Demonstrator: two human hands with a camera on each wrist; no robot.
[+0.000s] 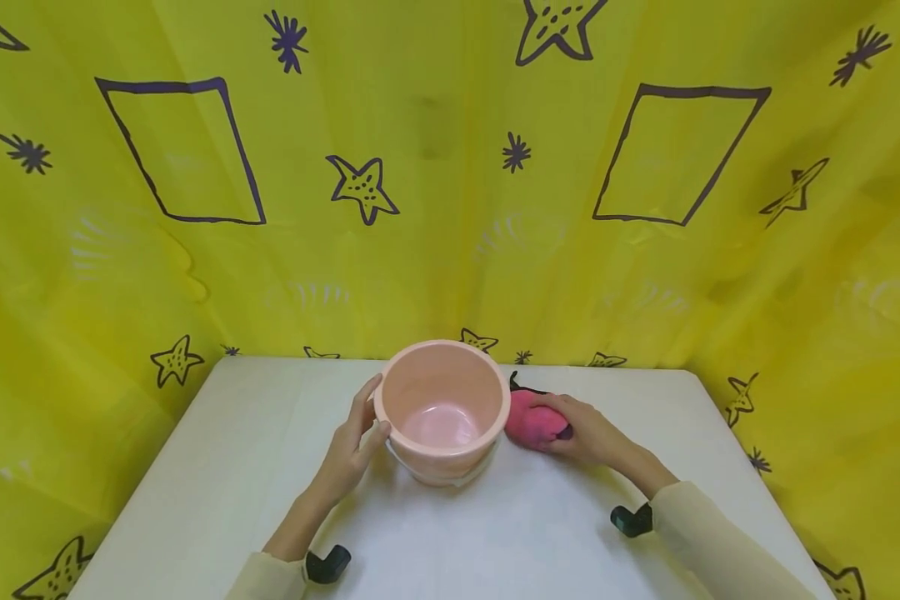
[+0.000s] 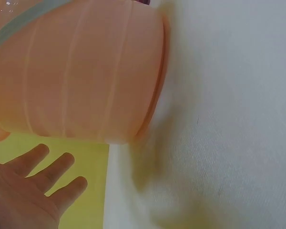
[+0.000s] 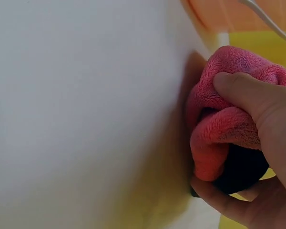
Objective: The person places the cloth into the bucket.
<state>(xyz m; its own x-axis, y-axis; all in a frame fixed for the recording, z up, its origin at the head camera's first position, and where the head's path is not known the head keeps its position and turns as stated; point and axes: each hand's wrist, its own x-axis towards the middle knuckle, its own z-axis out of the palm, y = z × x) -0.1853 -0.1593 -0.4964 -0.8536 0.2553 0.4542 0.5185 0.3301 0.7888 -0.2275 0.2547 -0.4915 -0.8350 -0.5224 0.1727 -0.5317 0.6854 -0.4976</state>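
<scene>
A pale pink bucket (image 1: 442, 408) stands upright and empty at the middle of the white table (image 1: 495, 542). My left hand (image 1: 370, 414) rests against the bucket's left side with its fingers straight. In the left wrist view the fingers (image 2: 52, 171) lie spread beside the bucket wall (image 2: 86, 71). Just right of the bucket lies a fluffy pink cloth (image 1: 528, 417) with a black part. My right hand (image 1: 564, 427) grips this cloth on the table. In the right wrist view the thumb (image 3: 243, 90) presses into the pink cloth (image 3: 214, 129).
A yellow curtain (image 1: 435, 208) printed with dark stars and rectangles surrounds the table on the far side and both flanks. The bucket's thin white handle (image 3: 267, 16) hangs down its side. Bare white tabletop lies in front of both hands.
</scene>
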